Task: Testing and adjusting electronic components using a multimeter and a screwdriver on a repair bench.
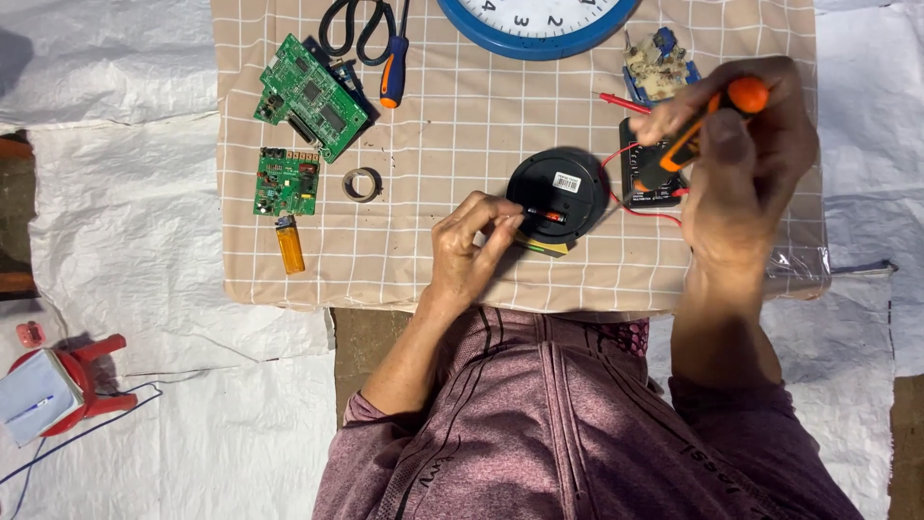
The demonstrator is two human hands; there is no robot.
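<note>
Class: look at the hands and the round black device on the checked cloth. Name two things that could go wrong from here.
1. The screwdriver in the right hand might slip and catch the thin red wires beside the round black device.
2. The left hand steadies the device only at its edge, so it might slide.

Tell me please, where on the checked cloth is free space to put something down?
Free: the cloth's middle, between the tape ring and the black round device, and the front strip near the lighter. Crowded: around the right hand and the circuit boards.
</note>
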